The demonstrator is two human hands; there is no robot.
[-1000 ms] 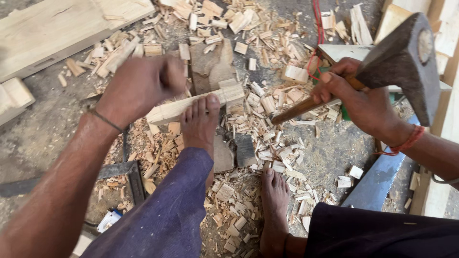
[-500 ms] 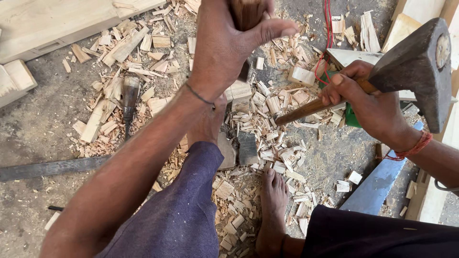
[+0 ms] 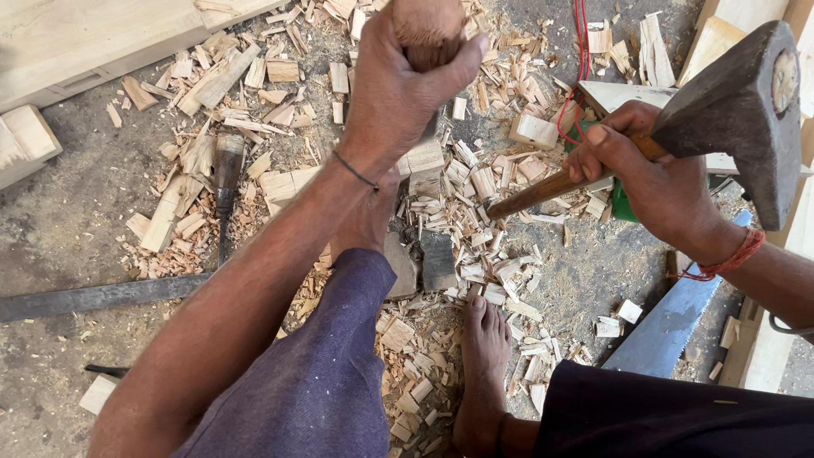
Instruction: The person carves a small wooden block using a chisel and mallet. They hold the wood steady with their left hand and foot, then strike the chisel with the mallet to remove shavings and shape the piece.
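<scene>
Left hand (image 3: 398, 80) has tightened round the chisel handle (image 3: 428, 30)

The floor was rough grey concrete (image 3: 59, 229), dusty and strewn with pale wood chips and offcuts (image 3: 475, 178). A long pale timber beam (image 3: 93, 34) lay along the upper left, and light planks (image 3: 729, 17) leaned at the upper right. A flat dark metal bar (image 3: 93, 297) lay at the left. Daylight fell evenly.

The wooden handle (image 3: 428, 30) stood upright in a fist, its round brown top showing. The hammer (image 3: 729, 110), big dark iron head, was raised at the right.
</scene>
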